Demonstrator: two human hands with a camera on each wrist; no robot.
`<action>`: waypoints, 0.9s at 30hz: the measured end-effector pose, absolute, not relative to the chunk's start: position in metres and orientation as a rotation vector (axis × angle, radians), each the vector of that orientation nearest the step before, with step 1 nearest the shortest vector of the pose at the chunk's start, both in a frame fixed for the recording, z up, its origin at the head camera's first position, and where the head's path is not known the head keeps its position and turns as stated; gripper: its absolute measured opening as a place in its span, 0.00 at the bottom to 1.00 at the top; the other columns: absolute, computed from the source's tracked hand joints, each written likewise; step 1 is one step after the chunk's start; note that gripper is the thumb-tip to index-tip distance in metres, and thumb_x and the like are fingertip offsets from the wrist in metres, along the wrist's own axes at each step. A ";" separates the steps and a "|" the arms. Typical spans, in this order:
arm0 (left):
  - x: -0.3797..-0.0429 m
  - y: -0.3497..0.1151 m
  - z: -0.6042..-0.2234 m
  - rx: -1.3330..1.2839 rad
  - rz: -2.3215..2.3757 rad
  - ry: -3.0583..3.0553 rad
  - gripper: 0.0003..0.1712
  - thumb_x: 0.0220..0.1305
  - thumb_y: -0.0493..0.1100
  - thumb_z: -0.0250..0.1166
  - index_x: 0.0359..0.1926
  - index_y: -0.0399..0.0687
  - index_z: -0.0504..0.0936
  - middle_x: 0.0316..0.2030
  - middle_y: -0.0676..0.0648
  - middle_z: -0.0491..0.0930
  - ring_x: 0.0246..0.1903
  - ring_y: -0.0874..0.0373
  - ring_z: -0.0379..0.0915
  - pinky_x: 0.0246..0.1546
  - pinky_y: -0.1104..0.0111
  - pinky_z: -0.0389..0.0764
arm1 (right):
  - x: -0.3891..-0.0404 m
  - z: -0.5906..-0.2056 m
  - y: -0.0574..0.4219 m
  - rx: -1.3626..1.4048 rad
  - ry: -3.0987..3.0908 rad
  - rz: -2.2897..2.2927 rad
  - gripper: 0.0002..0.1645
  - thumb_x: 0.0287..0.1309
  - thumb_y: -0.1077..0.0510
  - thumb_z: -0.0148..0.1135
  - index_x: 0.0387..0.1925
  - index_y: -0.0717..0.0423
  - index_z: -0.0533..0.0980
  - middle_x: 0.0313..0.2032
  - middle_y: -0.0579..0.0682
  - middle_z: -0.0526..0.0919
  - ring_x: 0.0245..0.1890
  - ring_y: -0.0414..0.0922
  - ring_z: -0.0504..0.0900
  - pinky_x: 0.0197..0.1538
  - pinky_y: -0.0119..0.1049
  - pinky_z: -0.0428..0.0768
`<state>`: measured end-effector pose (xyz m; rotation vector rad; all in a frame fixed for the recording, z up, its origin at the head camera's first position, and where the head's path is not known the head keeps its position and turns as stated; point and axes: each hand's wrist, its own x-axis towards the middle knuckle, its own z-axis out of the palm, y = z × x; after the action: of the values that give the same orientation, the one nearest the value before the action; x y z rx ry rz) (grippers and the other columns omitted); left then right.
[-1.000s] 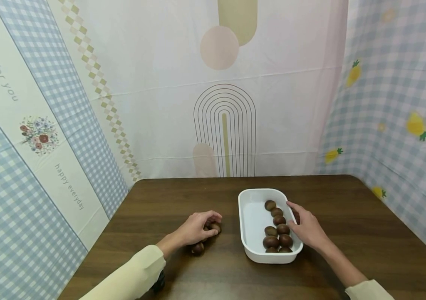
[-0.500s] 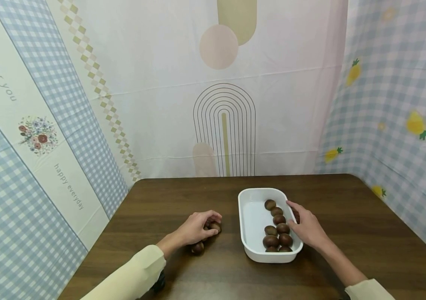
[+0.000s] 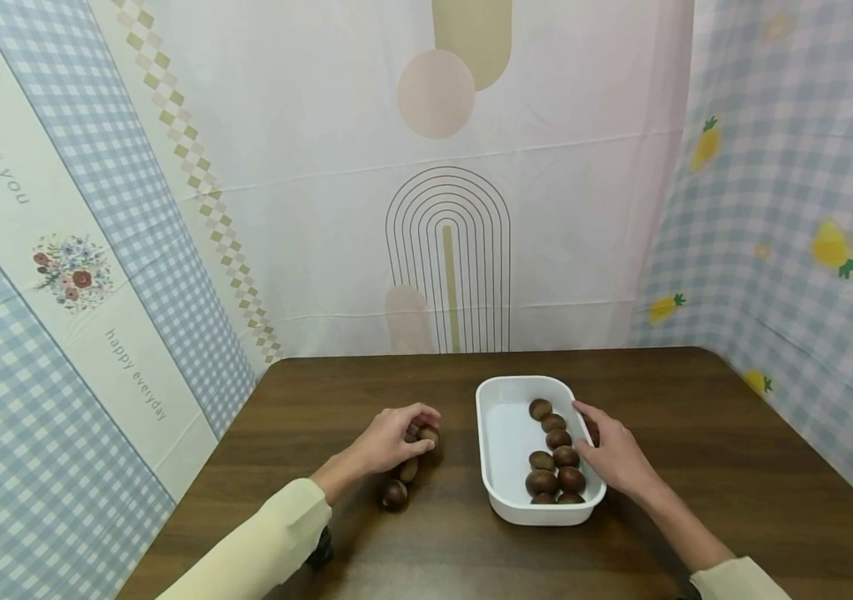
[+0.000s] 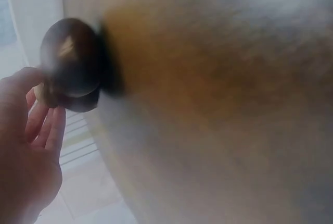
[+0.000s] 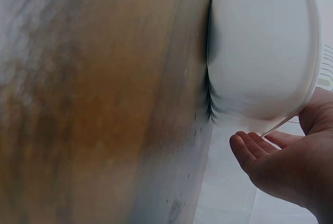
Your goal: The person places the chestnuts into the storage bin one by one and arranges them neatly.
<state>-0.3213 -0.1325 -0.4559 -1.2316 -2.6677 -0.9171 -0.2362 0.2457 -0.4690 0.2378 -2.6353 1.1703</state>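
Observation:
In the head view my left hand (image 3: pixel 392 442) pinches a brown chestnut (image 3: pixel 429 435) between thumb and fingers, left of the tray. Two more chestnuts lie in a slanting row below it: one (image 3: pixel 407 471) partly under the hand, a darker, glossy one (image 3: pixel 395 495) nearer me. That glossy chestnut (image 4: pixel 73 57) looms large in the left wrist view, in front of the held one. My right hand (image 3: pixel 616 454) rests against the right rim of a white rectangular tray (image 3: pixel 497 500); the right wrist view shows relaxed fingers (image 5: pixel 244 148) beside its outer wall.
Several chestnuts (image 3: pixel 557 439) sit in the tray, mostly along its right side; its left part shows bare white floor. Both stand on a dark wooden table (image 3: pixel 366 392). Patterned cloths (image 3: pixel 321 208) hang behind and at both sides.
My left hand has shifted slightly away from me with the chestnut in its fingers, uncovering more of the chestnuts below. My right hand and the tray keep their place.

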 end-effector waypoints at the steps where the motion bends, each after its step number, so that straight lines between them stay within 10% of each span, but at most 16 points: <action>1: -0.322 -0.132 -0.453 -1.233 -0.913 -2.664 0.21 0.69 0.35 0.73 0.59 0.36 0.81 0.50 0.44 0.88 0.49 0.53 0.85 0.51 0.60 0.86 | -0.236 -0.469 0.246 0.237 -2.636 1.171 0.37 0.63 0.69 0.64 0.72 0.74 0.67 0.61 0.76 0.77 0.55 0.64 0.83 0.53 0.58 0.83; 27: -0.328 -0.086 -0.414 -1.322 -1.000 -2.598 0.21 0.69 0.34 0.73 0.61 0.37 0.81 0.53 0.43 0.86 0.49 0.56 0.85 0.53 0.67 0.85 | -0.226 -0.469 0.241 0.203 -2.662 1.219 0.38 0.65 0.69 0.61 0.75 0.73 0.64 0.66 0.78 0.73 0.61 0.67 0.79 0.59 0.60 0.80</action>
<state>-0.3282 -0.0856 -0.4137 -1.3219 -2.5981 -1.0005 -0.2262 0.2408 -0.4687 0.2034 -2.6620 1.2193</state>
